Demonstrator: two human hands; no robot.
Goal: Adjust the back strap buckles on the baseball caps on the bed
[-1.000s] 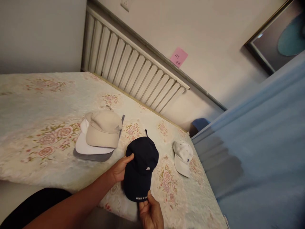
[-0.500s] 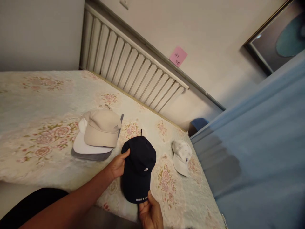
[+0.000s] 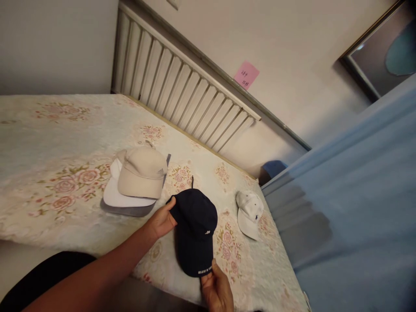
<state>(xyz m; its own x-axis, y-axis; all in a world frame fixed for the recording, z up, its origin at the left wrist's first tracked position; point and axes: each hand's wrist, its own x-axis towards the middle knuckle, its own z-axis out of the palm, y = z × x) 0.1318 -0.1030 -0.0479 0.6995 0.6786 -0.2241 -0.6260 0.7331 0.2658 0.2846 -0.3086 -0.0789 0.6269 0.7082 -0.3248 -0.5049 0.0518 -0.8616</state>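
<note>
Navy cap (image 3: 196, 232) — left hand (image 3: 163, 220) clamped on its crown (image 3: 199, 212), right hand (image 3: 217, 288) pinching brim (image 3: 195, 255). Left of navy cap: 3 stacked caps (image 3: 141, 173); right: lone white cap (image 3: 248, 212).

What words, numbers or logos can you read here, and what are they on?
"BELIEVE IN": brim of the dark cap; remaining letters are blurred or covered by the right hand.
Pink note: two handwritten lines, too small to read surely.
Marks on the dark cap, beige cap and lone white cap: too small.
</note>
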